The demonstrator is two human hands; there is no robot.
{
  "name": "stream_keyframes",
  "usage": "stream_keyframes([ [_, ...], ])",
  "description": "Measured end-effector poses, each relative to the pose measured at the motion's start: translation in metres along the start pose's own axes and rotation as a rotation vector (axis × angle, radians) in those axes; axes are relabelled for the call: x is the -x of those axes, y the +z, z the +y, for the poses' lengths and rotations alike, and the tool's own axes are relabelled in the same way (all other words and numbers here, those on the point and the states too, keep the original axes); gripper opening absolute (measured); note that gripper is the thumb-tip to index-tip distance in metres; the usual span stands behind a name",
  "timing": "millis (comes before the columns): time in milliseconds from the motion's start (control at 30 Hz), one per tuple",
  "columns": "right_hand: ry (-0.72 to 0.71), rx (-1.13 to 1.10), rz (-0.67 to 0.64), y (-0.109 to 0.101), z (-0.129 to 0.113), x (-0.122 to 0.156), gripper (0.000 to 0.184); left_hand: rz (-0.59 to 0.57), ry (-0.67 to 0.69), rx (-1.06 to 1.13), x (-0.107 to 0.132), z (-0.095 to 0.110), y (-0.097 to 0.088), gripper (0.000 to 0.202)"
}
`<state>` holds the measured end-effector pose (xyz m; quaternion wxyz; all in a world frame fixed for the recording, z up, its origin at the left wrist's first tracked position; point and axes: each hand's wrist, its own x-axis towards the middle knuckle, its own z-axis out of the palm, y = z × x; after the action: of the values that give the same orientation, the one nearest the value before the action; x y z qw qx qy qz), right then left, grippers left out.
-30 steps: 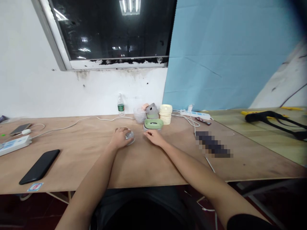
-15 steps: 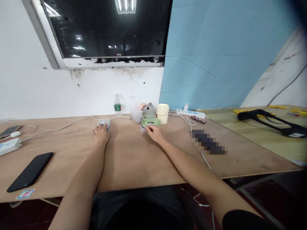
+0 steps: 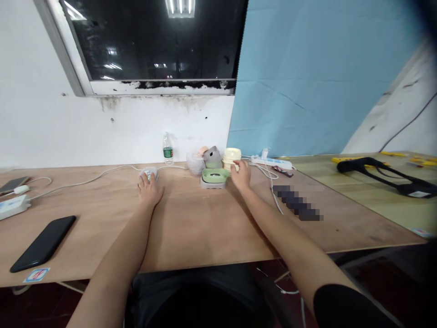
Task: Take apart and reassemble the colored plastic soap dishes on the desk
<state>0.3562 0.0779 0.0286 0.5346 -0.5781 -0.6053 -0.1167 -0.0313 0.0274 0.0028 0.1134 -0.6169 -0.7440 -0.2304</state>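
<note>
My left hand (image 3: 149, 190) lies on the plywood table (image 3: 191, 232) with its fingers over a small round clear plastic object (image 3: 150, 173). My right hand (image 3: 241, 175) is at the far edge of the table, its fingertips against the lower side of a stack of cream-coloured round containers (image 3: 232, 157). Whether it grips the stack is hard to see. Just left of that hand sits a green soap dish (image 3: 214, 175) on a grey base, and neither hand touches it.
Along the wall stand a water bottle (image 3: 167, 149), a clear plastic bag (image 3: 195, 163) and a grey item (image 3: 213, 157). A black phone (image 3: 43, 237) lies at the left, near a power strip (image 3: 13, 206). A second power strip (image 3: 271, 162) and a pixelated patch (image 3: 297, 203) lie to the right.
My right hand has moved from the green dish rightward to the cream stack. My left hand and the round object have moved left along the table since the oldest frame.
</note>
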Motion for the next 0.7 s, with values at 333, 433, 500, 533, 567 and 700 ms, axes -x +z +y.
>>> stream_keyframes([
  [333,-0.177,0.329,-0.183,0.012,-0.015,-0.054,0.035,-0.173,0.264,-0.009,0.007,0.022,0.007,0.056],
  [433,-0.077,0.362,-0.14,0.015,-0.009,-0.054,0.033,-0.205,0.294,0.015,0.008,0.02,0.01,0.054],
  [500,0.018,0.368,-0.137,0.015,0.0,-0.053,0.032,-0.23,0.302,0.027,0.007,0.019,0.011,0.053],
  [533,0.052,0.367,-0.152,0.015,0.005,-0.052,0.032,-0.239,0.307,0.032,0.007,0.018,0.011,0.051],
  [567,0.073,0.363,-0.174,0.015,0.009,-0.052,0.031,-0.246,0.313,0.036,0.006,0.018,0.012,0.049],
  [700,0.079,0.317,-0.247,0.015,0.017,-0.054,0.027,-0.257,0.313,0.077,0.005,0.018,0.013,0.043],
])
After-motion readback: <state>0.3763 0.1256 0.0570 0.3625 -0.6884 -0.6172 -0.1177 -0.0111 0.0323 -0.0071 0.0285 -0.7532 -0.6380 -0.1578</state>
